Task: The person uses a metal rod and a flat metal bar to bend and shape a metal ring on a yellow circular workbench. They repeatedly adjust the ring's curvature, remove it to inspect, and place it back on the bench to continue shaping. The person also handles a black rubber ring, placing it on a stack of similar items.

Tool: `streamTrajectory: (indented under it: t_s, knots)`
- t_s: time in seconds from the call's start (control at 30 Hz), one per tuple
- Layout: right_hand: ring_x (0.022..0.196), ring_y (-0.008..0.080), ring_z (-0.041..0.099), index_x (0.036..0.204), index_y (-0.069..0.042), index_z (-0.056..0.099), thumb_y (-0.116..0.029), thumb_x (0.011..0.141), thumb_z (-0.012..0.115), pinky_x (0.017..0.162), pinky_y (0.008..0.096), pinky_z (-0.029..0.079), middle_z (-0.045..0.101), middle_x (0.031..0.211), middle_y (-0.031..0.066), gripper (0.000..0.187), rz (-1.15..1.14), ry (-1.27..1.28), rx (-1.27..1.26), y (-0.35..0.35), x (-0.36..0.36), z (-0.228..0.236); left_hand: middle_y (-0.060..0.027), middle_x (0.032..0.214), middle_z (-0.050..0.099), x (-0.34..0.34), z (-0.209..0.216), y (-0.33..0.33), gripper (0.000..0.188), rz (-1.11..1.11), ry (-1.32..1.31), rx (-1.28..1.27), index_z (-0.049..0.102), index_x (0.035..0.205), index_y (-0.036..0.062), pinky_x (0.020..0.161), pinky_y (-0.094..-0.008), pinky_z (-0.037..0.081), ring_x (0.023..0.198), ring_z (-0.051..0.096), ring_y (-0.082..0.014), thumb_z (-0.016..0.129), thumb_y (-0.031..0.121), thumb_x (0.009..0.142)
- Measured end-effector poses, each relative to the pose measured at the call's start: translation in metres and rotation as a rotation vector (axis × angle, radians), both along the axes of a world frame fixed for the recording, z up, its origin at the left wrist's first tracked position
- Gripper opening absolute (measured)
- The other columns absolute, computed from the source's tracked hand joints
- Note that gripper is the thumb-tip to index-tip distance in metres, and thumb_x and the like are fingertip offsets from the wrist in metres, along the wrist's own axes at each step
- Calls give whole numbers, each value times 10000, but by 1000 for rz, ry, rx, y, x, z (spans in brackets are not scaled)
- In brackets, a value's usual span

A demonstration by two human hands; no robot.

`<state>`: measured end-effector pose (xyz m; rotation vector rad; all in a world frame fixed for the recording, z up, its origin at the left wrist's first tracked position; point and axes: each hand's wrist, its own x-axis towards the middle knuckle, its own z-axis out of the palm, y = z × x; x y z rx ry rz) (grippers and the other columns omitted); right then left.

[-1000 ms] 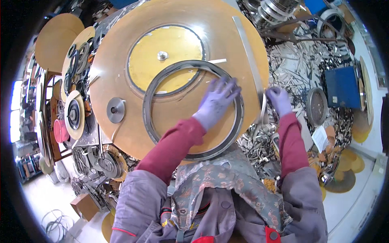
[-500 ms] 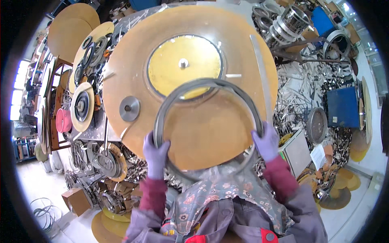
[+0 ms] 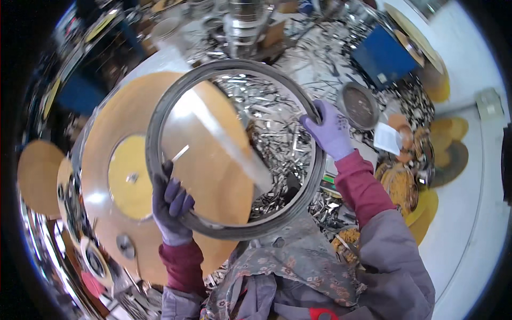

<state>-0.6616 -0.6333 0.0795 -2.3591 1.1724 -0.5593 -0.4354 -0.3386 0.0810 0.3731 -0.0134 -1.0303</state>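
Tan disc (image 3: 200, 186) partly hidden behind ring (image 3: 229, 231)

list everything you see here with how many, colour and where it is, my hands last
ring: 1, dark grey, centre, held up
round board: 1, tan, left of centre, partly behind the ring
disc: 1, yellow, on the board
metal strip: 1, silver, seen through the ring
metal scraps: too many to count, silvery, right of the board
blue box: 1, blue, upper right
round pan: 1, grey, below the box
paper: 1, white, beside the pan
far left: too blurred to list
apron: 1, grey floral, bottom
left hand: 1, purple glove, gripping ring
right hand: 1, purple glove, gripping ring
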Motion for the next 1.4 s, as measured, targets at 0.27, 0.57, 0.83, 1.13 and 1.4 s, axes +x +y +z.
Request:
streamTrajectory:
  t_s: [0.27,0.57,0.83,1.13,1.4]
  knots:
    - [1019,301,613,1296,0,447,-407,742,722,881,408,475,613,1052,213,741,698,12,528,-32,-90,-17,55,665,310,-92,1,-246,440,-252,-39,61,298,1416,-32,459,-194,261,478,285,-15,354,148,1019]
    - [713,248,664,1075,-137,546,-375,811,607,649,383,509,645,769,71,361,354,494,204,-262,-221,-153,-227,1242,516,-195,-137,-450,588,-523,-430,431,246,1444,34,972,-387,453,1183,517,-294,497,295,980]
    - [940,279,663,1194,-123,501,-382,838,582,797,408,506,682,996,123,447,-69,801,265,-426,-278,-288,-110,1174,586,-190,-182,-330,420,-828,-729,966,467,1296,-20,931,-297,447,1073,555,-169,476,271,993]
    - [1176,278,542,1328,-111,449,-449,816,642,953,393,435,572,1255,136,644,-174,696,228,-431,-279,-394,-120,1107,599,-212,-196,-274,403,-804,-617,1231,483,1285,-30,871,-320,504,998,595,-191,490,241,986]
    - [1092,315,594,1283,-65,480,-545,777,663,927,403,464,600,1203,157,721,-165,648,439,-431,-263,-438,-148,1153,601,-217,-205,-275,419,-820,-558,1272,460,1305,-30,915,-361,500,1038,605,-230,503,231,981]
